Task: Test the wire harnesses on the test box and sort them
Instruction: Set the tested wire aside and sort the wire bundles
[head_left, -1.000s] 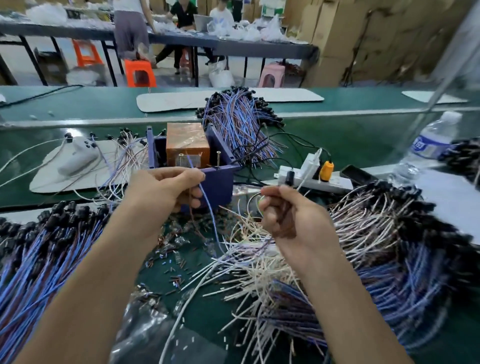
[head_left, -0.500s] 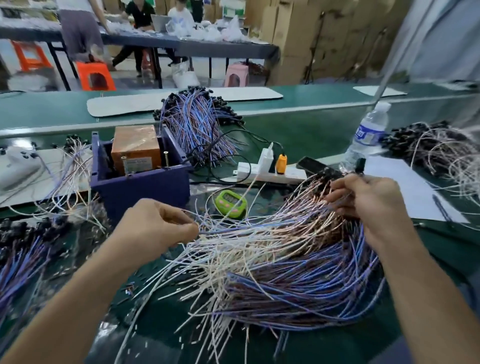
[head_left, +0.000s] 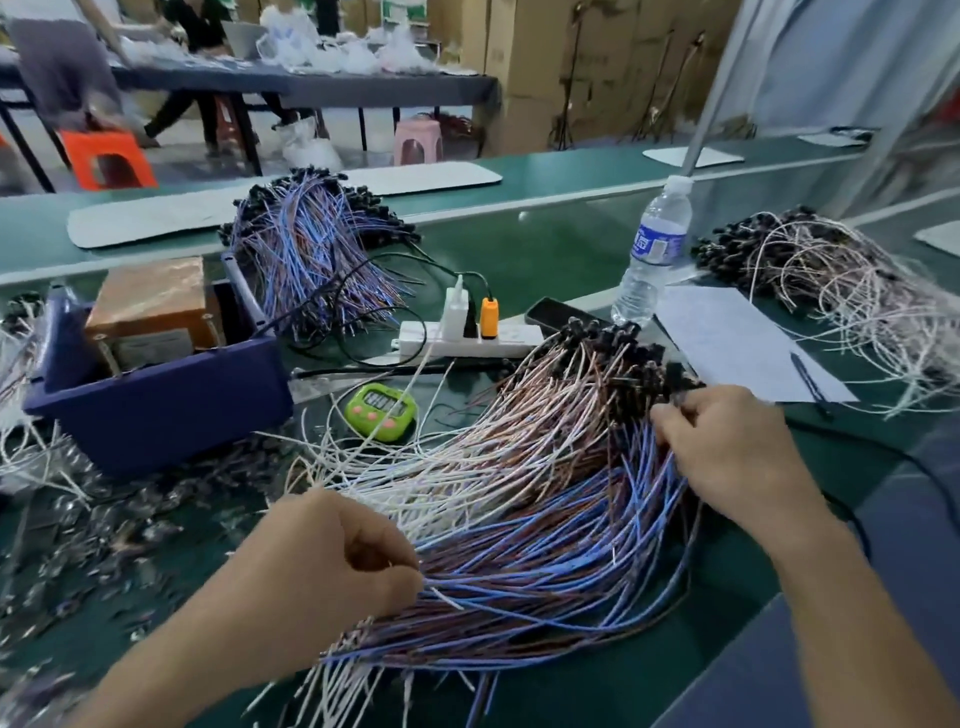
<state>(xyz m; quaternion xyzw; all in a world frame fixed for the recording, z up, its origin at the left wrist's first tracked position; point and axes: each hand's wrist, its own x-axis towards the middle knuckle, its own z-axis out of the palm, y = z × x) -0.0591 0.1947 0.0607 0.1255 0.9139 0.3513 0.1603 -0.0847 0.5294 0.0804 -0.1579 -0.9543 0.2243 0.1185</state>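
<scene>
Harnesses (head_left: 519, 493) sprawl over a green workbench (head_left: 545, 249), cartons (head_left: 540, 62) behind; left hand (head_left: 332, 561) and right hand (head_left: 727, 441) pinch their wires.

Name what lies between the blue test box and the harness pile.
Head view: a green timer, amid stray white wires, between blue test box and harness pile.
</scene>
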